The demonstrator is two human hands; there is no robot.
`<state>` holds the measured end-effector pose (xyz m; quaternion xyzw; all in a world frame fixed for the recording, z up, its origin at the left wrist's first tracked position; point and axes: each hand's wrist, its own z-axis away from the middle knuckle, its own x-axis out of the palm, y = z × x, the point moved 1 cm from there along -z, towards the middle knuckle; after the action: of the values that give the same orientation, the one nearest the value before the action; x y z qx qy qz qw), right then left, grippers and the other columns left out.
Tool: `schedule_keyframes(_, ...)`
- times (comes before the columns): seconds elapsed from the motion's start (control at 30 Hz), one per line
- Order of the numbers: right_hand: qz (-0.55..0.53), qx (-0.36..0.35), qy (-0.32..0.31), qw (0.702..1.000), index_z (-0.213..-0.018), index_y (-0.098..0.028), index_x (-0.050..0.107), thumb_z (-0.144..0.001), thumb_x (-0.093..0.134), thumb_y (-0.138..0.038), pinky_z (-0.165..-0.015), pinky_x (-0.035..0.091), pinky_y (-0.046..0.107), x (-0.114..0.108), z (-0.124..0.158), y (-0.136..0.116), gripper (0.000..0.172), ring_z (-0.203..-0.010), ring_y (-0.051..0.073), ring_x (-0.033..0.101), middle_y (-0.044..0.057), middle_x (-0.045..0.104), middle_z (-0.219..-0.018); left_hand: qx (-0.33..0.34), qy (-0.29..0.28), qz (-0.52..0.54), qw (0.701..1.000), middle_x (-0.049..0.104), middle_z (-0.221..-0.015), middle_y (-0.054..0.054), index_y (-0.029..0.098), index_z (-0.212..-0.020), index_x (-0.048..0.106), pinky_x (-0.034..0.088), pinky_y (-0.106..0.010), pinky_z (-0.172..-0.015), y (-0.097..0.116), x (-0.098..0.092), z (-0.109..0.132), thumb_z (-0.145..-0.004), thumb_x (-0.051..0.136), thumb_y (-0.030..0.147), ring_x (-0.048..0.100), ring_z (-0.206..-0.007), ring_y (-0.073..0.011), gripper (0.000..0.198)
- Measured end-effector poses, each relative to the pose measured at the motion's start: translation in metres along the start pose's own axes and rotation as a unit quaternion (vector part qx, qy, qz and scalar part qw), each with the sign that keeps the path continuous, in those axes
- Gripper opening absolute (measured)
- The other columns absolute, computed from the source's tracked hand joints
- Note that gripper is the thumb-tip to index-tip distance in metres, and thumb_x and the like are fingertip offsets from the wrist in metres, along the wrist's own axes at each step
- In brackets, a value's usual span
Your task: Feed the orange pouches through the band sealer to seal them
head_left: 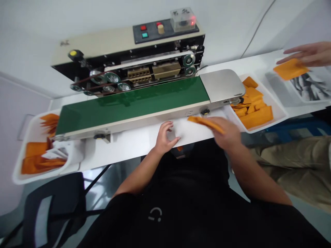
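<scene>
My right hand (pixel 227 133) is closed on an orange pouch (pixel 204 123), held tilted above the white table (pixel 124 146) near its front edge. To the left of it, my left hand (pixel 166 137) is empty, with thumb and fingers apart in a curve. Just beyond both hands runs the green conveyor belt (pixel 134 103) of a band sealing machine (pixel 113 48). Close to my right hand stands a white bin (pixel 281 115) with several orange pouches (pixel 254 103) in it. Part of the held pouch is hidden by my fingers.
At the belt's left end, a white bin (pixel 18 165) holds orange pouches and white pieces. On the right, a co-worker's hand (pixel 310 54) holds an orange pouch (pixel 292 69) over a tray of dark and silvery pieces (pixel 310 86). A black chair (pixel 55 203) stands at the lower left.
</scene>
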<state>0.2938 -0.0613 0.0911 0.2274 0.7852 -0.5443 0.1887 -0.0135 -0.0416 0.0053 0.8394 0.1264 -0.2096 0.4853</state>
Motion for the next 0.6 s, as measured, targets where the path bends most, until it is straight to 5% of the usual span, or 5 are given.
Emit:
schedule_keyframes(0.1, 0.077, -0.107, -0.105, 0.986, -0.129, -0.035, 0.075, -0.093, 0.059, -0.021, -0.105, 0.06, 0.048, 0.063, 0.005, -0.002, 0.042, -0.12, 0.03, 0.072, -0.001, 0.073, -0.134, 0.04, 0.028, -0.05, 0.998, 0.047, -0.158, -0.02, 0.03, -0.142, 0.05, 0.058, -0.052, -0.104, 0.0, -0.002, 0.005, -0.075, 0.088, 0.063, 0.053, -0.143, -0.0354, 0.083)
schedule_keyframes(0.23, 0.111, -0.13, -0.137, 0.976, -0.12, -0.032, 0.077, -0.095, 0.062, -0.022, -0.092, 0.06, 0.038, 0.109, -0.002, 0.011, 0.031, -0.105, 0.025, 0.075, 0.0, 0.078, -0.12, 0.075, -0.056, -0.074, 0.993, 0.069, -0.135, -0.015, 0.028, -0.13, 0.064, 0.058, -0.05, -0.106, 0.0, -0.004, 0.004, -0.094, 0.075, 0.045, 0.067, -0.127, -0.0289, 0.042)
schedule_keyframes(0.37, 0.067, -0.133, -0.147, 0.978, -0.122, -0.032, 0.075, -0.095, 0.069, -0.028, -0.097, 0.058, 0.04, 0.121, -0.002, 0.03, 0.027, -0.11, 0.026, 0.073, 0.001, 0.077, -0.12, 0.008, -0.081, -0.049, 0.995, 0.077, -0.117, -0.012, 0.023, -0.12, 0.071, 0.061, -0.042, -0.098, -0.003, -0.007, 0.0, -0.103, 0.062, 0.03, 0.074, -0.111, -0.024, 0.021)
schedule_keyframes(0.6, -0.014, -0.106, -0.118, 0.987, -0.114, -0.027, 0.075, -0.091, 0.071, -0.025, -0.112, 0.054, 0.047, 0.119, -0.002, 0.039, 0.023, -0.126, 0.027, 0.068, 0.004, 0.071, -0.136, -0.007, -0.124, -0.042, 0.991, 0.076, -0.121, -0.013, 0.023, -0.13, 0.066, 0.058, -0.04, -0.097, -0.003, -0.002, -0.003, -0.105, 0.058, 0.032, 0.072, -0.112, -0.0246, 0.028)
